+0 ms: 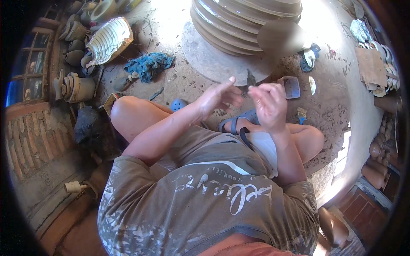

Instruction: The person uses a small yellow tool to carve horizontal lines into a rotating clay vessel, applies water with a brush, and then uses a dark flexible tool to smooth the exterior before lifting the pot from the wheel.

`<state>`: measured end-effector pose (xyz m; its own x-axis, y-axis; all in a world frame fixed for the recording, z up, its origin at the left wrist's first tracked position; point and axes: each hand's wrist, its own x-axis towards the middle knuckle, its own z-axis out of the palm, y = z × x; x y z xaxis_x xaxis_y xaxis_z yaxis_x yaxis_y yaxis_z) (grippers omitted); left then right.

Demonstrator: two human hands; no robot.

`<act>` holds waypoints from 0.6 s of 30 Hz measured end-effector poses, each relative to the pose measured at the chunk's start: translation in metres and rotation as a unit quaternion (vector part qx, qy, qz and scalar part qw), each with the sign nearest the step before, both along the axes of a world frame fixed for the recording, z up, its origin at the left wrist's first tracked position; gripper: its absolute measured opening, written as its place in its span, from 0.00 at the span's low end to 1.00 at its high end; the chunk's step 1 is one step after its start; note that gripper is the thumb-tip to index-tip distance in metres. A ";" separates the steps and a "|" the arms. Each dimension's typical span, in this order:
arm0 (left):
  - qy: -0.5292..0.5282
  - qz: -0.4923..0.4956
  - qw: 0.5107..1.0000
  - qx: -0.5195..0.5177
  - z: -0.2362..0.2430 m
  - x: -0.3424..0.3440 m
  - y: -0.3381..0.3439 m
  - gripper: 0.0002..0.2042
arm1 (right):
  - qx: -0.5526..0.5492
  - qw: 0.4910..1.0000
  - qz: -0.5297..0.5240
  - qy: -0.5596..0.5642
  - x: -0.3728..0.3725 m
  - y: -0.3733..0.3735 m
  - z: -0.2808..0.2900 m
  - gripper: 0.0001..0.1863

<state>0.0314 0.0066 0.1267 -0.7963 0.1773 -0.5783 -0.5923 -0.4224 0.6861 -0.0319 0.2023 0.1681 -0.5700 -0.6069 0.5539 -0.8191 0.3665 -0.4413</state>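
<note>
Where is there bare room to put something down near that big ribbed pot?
On the grey disc, left of the ribbed pot; also floor between the white oval and pale wall. Crowded: the upper left, full of clay pots.

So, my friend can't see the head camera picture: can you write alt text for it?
A seated person pinches a thin, dark piece in their bare right hand, bare left hand open, facing a big, ridged, grey-brown clay form on a round grey slab. A crumpled blue cloth lies to the left; a clear plastic tub sits to the right.
</note>
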 end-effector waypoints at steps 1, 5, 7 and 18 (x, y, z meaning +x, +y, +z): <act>-0.039 -0.003 0.997 0.073 0.006 0.000 0.006 0.30 | 0.023 0.999 0.028 0.022 0.005 -0.001 0.001 0.11; 0.047 0.028 0.981 0.188 -0.006 0.001 0.004 0.21 | 0.074 0.990 0.105 0.054 0.026 -0.005 0.002 0.14; 0.061 0.033 0.980 0.184 -0.005 -0.001 0.000 0.18 | 0.040 0.994 0.099 0.024 0.029 -0.005 0.002 0.10; 0.033 -0.039 0.988 0.144 0.001 0.003 -0.007 0.24 | -0.261 0.683 -0.044 -0.681 0.006 0.012 -0.022 0.12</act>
<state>0.0346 0.0000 0.1277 -0.8082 0.3888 -0.4423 -0.5885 -0.5604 0.5827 -0.0256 0.2138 0.1457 -0.7932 -0.4603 -0.3987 0.4967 -0.1103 -0.8609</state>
